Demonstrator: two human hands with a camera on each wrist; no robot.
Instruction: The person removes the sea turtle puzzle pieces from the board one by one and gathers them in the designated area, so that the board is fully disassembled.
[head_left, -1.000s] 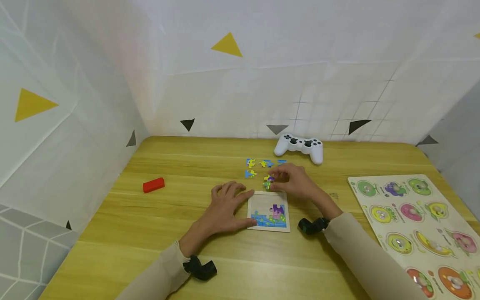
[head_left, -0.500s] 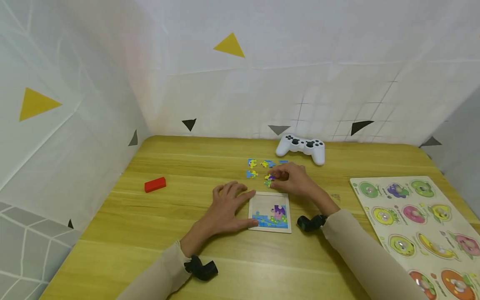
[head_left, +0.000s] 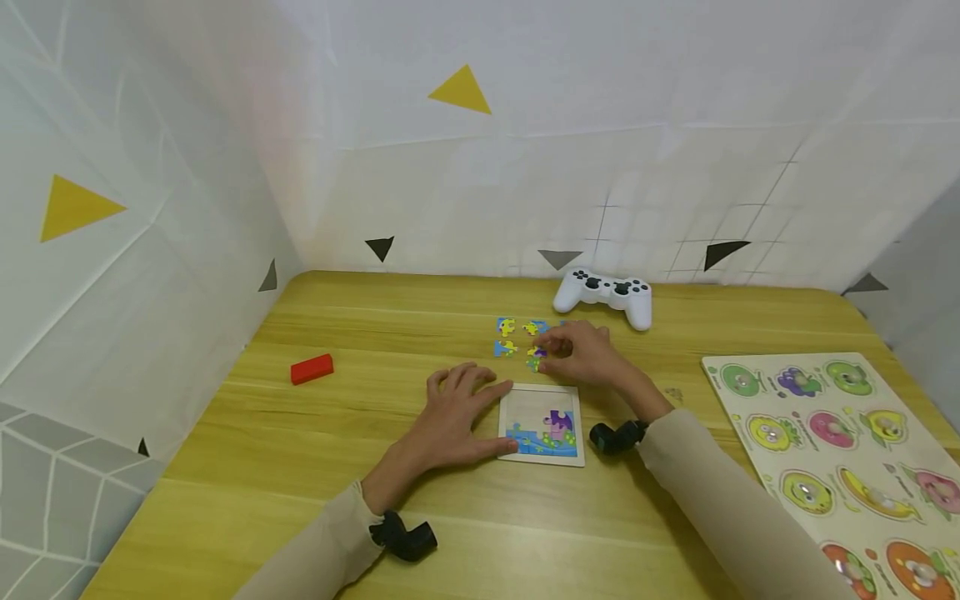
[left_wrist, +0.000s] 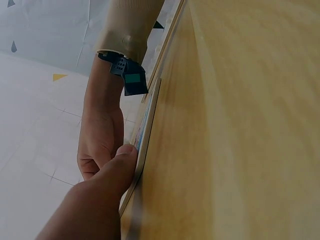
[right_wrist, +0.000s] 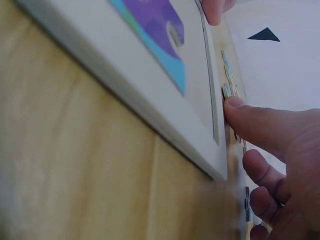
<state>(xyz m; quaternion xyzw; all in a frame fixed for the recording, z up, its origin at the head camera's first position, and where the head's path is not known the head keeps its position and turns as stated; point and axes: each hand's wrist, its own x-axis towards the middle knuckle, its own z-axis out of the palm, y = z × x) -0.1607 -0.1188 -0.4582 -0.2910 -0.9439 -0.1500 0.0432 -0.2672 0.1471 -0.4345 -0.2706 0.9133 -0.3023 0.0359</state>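
In the head view, a small white-framed puzzle tray (head_left: 542, 462) lies flat, with joined blue, purple and pink pieces in its lower part. My left hand (head_left: 453, 421) rests at the tray's left side, fingers spread. Its thumb (left_wrist: 127, 155) presses on the frame's edge in the left wrist view. Beyond the tray, my right hand (head_left: 585, 357) pinches a green, yellow and purple puzzle piece (head_left: 535, 361) at the tabletop. The right thumb (right_wrist: 250, 117) touches the piece in the right wrist view; the hand partly covers it.
Several loose puzzle pieces (head_left: 506, 348) lie in rows beyond the tray. A white game controller (head_left: 606, 293) sits near the wall. The red block (head_left: 312, 369) is at left, and a fruit knob-puzzle board (head_left: 817, 433) covers the table's right side.
My right hand has shifted slightly away from the tray and to the left, its puzzle piece moving with it towards the other loose pieces. The left hand stays on the tray.
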